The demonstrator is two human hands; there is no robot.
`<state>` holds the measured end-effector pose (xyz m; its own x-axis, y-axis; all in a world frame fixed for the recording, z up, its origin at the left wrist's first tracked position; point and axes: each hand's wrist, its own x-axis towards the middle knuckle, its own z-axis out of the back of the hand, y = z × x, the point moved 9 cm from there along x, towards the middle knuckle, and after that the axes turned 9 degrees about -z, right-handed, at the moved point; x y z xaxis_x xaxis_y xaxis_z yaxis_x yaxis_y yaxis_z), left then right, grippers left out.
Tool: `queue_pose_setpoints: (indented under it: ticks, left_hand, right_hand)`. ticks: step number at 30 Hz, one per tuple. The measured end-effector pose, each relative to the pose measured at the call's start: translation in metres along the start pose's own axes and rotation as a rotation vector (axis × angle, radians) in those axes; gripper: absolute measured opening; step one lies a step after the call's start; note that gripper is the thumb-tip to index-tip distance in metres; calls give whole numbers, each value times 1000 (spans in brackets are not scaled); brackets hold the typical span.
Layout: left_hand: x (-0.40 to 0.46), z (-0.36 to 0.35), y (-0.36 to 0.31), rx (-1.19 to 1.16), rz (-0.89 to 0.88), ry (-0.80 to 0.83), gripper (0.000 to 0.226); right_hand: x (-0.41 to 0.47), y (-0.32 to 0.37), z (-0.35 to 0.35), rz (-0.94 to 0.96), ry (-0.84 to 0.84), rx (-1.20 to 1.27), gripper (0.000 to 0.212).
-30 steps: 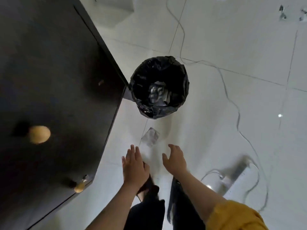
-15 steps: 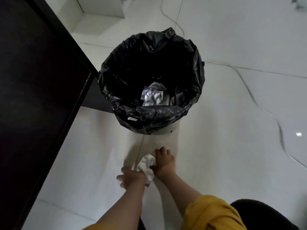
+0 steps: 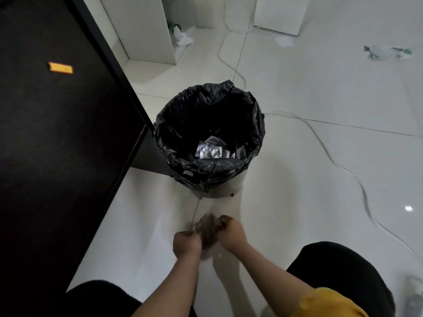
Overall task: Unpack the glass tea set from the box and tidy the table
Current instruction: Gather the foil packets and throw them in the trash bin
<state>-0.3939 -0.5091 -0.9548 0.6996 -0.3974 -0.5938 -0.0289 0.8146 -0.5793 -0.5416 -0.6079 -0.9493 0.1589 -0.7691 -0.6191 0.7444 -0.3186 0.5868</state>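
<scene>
Low over the white floor, my left hand [image 3: 186, 244] and my right hand [image 3: 232, 231] both grip a crumpled clear plastic wrapper [image 3: 207, 229] between them; it is blurred. Just beyond them stands a round bin [image 3: 209, 138] lined with a black bag. Shiny silver packaging [image 3: 211, 152] lies at the bottom of the bin. No glass tea set or box is in view.
The dark table [image 3: 57, 133] fills the left side, with a small orange label [image 3: 60, 68] on it. White cables [image 3: 338, 165] snake across the floor to the right. White furniture [image 3: 148, 30] and scraps of litter [image 3: 386, 51] lie at the back. My dark-clad knees frame the bottom.
My hands dropped to the wrapper on the floor and closed on it. They now hold it bunched between them, and the view has pulled back from the bin.
</scene>
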Motion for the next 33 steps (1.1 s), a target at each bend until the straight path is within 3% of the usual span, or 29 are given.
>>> queue_pose_setpoints:
  ticks: [4, 8, 11, 13, 16, 19, 23, 26, 30, 33]
  left_hand:
    - [-50, 20, -70, -313, -165, -165, 14]
    - [-110, 66, -134, -437, -504, -345, 18]
    - [-138, 86, -181, -503, -705, -373, 22]
    - [-141, 90, -208, -500, -790, -342, 31]
    - [-136, 99, -234, -311, -904, -364, 40]
    - [-127, 108, -254, 121, -1022, -419, 54]
    - [-90, 93, -247, 647, -976, -191, 66]
    - [-78, 86, -235, 705, -950, -122, 69]
    - [-75, 81, -230, 732, -976, -149, 86]
    - [-74, 81, -227, 800, -902, -64, 78]
  right_hand:
    - [-45, 20, 64, 98, -229, 245, 36]
    - [-104, 58, 125, 333, -385, 395, 18]
    - [-133, 98, 169, 508, -478, 454, 22]
    - [-131, 120, 193, 529, -521, 466, 16]
    - [-107, 148, 214, 465, -507, 451, 4]
    - [-83, 168, 216, 360, -397, 334, 39]
    - [-72, 182, 215, 358, -411, 200, 54]
    - [-66, 189, 212, 389, -426, 188, 55]
    - [-57, 189, 201, 418, -443, 124, 53]
    - [-60, 188, 197, 392, -454, 117, 50]
